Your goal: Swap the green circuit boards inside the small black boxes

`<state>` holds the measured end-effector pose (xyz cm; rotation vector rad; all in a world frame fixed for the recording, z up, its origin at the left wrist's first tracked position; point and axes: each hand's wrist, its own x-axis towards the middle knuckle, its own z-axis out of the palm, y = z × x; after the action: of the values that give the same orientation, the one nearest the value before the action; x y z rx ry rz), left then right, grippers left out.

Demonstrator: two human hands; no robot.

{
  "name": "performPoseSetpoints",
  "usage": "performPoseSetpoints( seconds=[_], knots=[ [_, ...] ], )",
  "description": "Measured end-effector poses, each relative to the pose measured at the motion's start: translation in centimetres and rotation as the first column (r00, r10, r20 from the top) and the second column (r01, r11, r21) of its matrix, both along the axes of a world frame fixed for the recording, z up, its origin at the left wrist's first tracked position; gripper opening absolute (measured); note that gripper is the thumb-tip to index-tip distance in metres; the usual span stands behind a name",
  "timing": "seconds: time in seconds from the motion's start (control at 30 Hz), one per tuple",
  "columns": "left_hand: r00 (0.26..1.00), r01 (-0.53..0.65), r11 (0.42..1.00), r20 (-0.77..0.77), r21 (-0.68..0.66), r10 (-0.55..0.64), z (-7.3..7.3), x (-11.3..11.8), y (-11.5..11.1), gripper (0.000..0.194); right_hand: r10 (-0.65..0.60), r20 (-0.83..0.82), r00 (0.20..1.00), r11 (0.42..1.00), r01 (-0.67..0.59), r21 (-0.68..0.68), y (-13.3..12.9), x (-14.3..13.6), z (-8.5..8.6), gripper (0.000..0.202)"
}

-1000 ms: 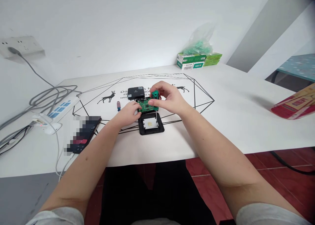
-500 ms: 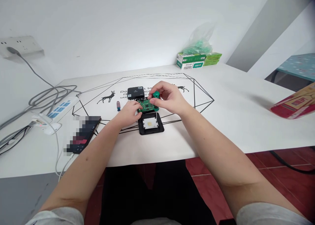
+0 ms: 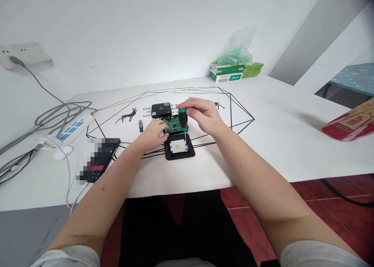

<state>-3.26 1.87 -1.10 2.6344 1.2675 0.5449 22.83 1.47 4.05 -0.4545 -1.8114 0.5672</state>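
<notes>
A green and black screwdriver [image 3: 183,118] stands nearly upright, its top between the fingers of my right hand [image 3: 203,113]. Its shaft reaches down to the right edge of a silvery plate [image 3: 177,146] in a black square tray [image 3: 179,155]. My left hand [image 3: 154,134] rests at the left of a green circuit board [image 3: 173,125], fingers closed against its edge; the thumb side is near the plate. Behind the board lies a flat black case [image 3: 161,109]. Part of the board is hidden by the screwdriver.
A small red and blue screwdriver [image 3: 140,126] lies left of the board. Farther left are a phone [image 3: 103,158], a power strip [image 3: 71,130] and coiled cables [image 3: 58,113]. Green boxes [image 3: 228,70] with a plastic bag stand at the back; a red package [image 3: 350,121] is at right.
The fingers of my right hand have shifted at the top of the screwdriver, baring more of its handle. My left hand has hardly moved.
</notes>
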Motion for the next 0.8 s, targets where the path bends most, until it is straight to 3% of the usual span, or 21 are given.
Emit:
performPoseSetpoints(
  seconds=[0.2, 0.53, 0.67, 0.8],
  knots=[
    [1.0, 0.012, 1.0, 0.001, 0.013, -0.012, -0.2, -0.1, 0.2, 0.023, -0.076, 0.002, 0.997, 0.997, 0.076, 0.026, 0.3, -0.2, -0.1, 0.013],
    [1.0, 0.011, 1.0, -0.011, 0.016, -0.011, -0.2, -0.2, 0.2, 0.023, -0.03, -0.1, 0.995, 0.992, 0.017, -0.126, 0.2, -1.0, -0.5, 0.048],
    [1.0, 0.008, 1.0, -0.015, 0.011, -0.008, -0.2, -0.2, 0.2, 0.024, -0.092, -0.073, 0.993, 0.994, 0.087, -0.071, 0.3, -0.9, -0.6, 0.049],
    [1.0, 0.017, 1.0, -0.013, 0.024, -0.017, -0.3, -0.2, 0.3, 0.023, -0.144, -0.023, 0.989, 0.986, 0.146, 0.082, 0.3, -0.8, -0.3, 0.035]
  ],
)
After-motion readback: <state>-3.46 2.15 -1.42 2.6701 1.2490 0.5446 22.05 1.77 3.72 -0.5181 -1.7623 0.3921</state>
